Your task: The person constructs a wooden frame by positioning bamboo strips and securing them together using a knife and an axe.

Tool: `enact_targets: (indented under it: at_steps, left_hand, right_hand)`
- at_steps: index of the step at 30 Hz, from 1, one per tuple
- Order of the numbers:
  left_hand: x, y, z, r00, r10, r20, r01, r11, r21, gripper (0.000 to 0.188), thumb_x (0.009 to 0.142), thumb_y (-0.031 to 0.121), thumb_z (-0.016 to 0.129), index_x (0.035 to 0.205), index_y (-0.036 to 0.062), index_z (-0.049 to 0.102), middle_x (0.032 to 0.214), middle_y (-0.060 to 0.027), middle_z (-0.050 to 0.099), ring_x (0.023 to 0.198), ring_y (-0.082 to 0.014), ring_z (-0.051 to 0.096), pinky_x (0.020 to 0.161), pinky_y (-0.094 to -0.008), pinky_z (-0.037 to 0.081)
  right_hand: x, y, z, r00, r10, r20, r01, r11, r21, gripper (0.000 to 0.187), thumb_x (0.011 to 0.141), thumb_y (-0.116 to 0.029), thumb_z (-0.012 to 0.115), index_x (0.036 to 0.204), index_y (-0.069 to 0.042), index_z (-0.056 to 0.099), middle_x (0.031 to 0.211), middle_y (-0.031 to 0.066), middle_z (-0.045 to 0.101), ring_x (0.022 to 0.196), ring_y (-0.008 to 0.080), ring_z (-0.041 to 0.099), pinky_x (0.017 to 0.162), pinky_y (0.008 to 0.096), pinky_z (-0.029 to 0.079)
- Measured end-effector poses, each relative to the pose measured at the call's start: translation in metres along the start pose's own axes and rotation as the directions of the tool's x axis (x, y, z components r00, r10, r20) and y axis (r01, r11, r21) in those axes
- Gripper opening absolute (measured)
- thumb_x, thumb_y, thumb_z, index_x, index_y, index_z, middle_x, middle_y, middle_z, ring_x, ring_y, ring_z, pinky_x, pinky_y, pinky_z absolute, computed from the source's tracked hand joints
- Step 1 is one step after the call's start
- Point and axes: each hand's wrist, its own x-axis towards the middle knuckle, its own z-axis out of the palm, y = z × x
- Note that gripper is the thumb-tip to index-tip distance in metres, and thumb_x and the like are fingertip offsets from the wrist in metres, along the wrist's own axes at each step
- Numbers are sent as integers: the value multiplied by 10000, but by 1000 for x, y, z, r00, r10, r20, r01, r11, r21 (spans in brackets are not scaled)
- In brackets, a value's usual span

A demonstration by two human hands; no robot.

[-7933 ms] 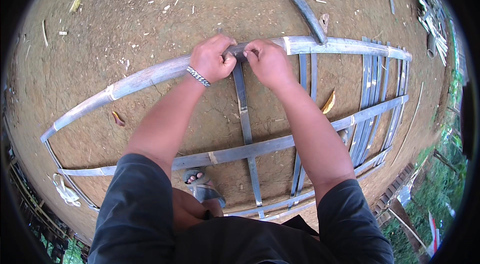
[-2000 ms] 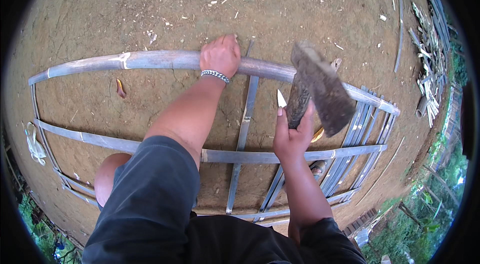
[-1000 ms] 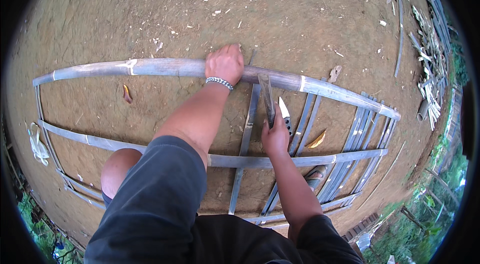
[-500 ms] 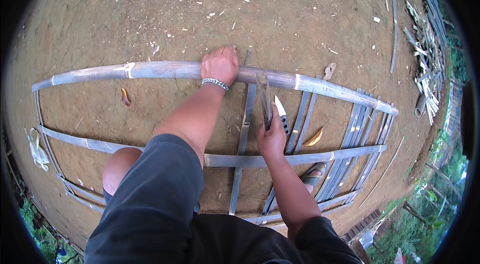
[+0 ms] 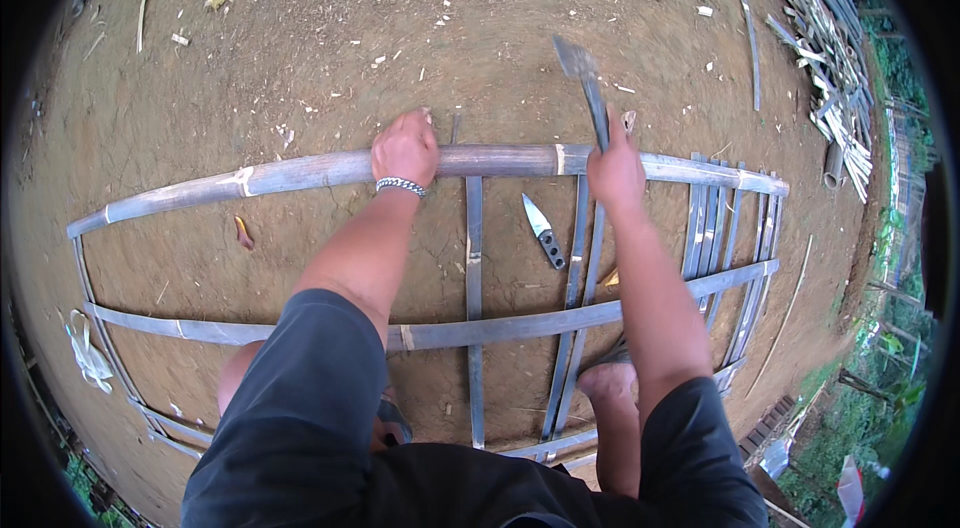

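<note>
My left hand (image 5: 404, 150), with a chain bracelet at its wrist, is closed over the top of a thick bamboo pole (image 5: 310, 170). Its fingertips curl over the far side and are partly hidden. Just right of it, a narrow bamboo slat (image 5: 474, 258) passes under the pole. My right hand (image 5: 616, 173) is raised over the pole's right part, gripping a dark tool (image 5: 590, 88) with a broad, flat head pointing away from me. A knife (image 5: 543, 232) with a pale blade and a dark, holed handle lies on the ground between the slats.
A second bamboo rail (image 5: 500, 330) runs nearer me, with several slats (image 5: 712, 228) crossing at right. A white plastic bag (image 5: 88, 353) lies at left. Split bamboo (image 5: 835, 78) is heaped far right. My sandalled foot (image 5: 608, 378) is beside the slats.
My right hand has swung up, away and to the right with the tool, uncovering the knife. My left hand keeps its grip on the pole. The view has shifted slightly.
</note>
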Motion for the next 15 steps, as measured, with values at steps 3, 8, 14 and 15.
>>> enact_targets:
  at_steps: [3, 8, 14, 15]
  left_hand:
    - [1, 12, -4, 1000, -26, 6, 26, 999, -23, 197, 950, 198, 575, 1061, 99, 704, 1017, -138, 723, 934, -333, 691, 861, -457, 538]
    - [2, 2, -11, 982, -158, -108, 127, 961, -245, 265, 1021, 254, 531, 1052, 45, 690, 1010, -179, 711, 926, -370, 671, 828, -438, 528]
    - [-45, 53, -20, 792, -589, -159, 469, 755, -458, 330, 1045, 292, 513, 958, 10, 660, 824, -159, 660, 733, -313, 590, 704, -436, 457]
    - [-57, 54, -15, 728, -655, -201, 480, 697, -533, 341, 1048, 300, 511, 929, 16, 657, 785, -140, 646, 696, -285, 570, 675, -430, 442]
  right_hand:
    - [54, 2, 3, 1000, -4, 21, 6, 998, -66, 735, 865, -63, 623, 1541, -230, 385, 1278, 217, 581, 1226, 404, 559, 1006, 493, 471]
    - [46, 23, 14, 973, -153, -173, 146, 988, -52, 680, 859, -93, 651, 1502, -175, 444, 1381, 183, 544, 1287, 371, 515, 1026, 484, 456]
    - [-89, 76, 34, 958, -272, -94, 287, 929, 234, 395, 832, -173, 750, 1203, -56, 684, 1088, 215, 690, 1056, 394, 646, 950, 476, 513]
    - [-110, 67, 40, 966, -256, 41, 238, 938, 251, 400, 828, -177, 752, 1203, -60, 674, 1105, 206, 676, 1062, 393, 641, 944, 480, 514]
